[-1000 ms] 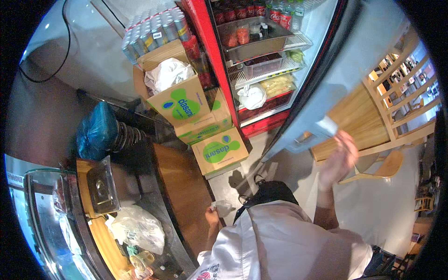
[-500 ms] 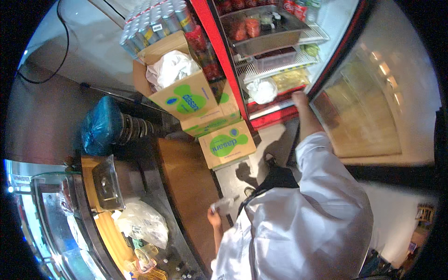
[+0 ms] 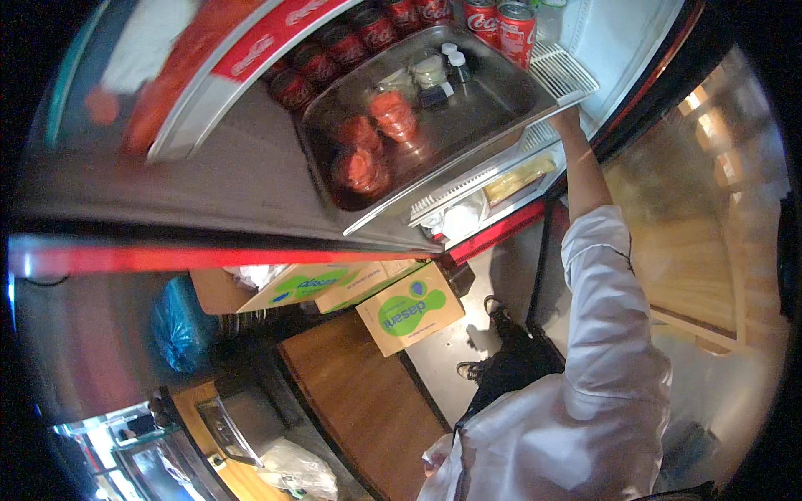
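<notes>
My right arm reaches into an open upright refrigerator, its shelf [image 3: 558, 79] being a white wire rack. The right hand [image 3: 565, 122] is by the right end of a large metal tray [image 3: 493, 146]; its fingers are hidden behind the tray's edge and the shelf. On that tray lie red-filled clear bags [image 3: 393, 117], pale wrapped items [image 3: 429, 72] and small white-capped bottles [image 3: 457, 65]. My left hand [image 3: 432, 462] shows only in part at the shirt's side, low in the picture. Its fingers are too hidden to read.
Red soda cans [image 3: 516, 33] line the back of the shelf. Lower down sit a white bag [image 3: 462, 219] and a yellow package [image 3: 518, 179]. The glass door [image 3: 677, 225] stands at the right. Cardboard boxes [image 3: 409, 309], a blue bag [image 3: 180, 326] and a brown counter [image 3: 359, 384] are at the left.
The view has moved closer into the refrigerator, so the tray looks much larger. My right hand has risen from the lower front edge to beside the tray. My left hand has become mostly hidden.
</notes>
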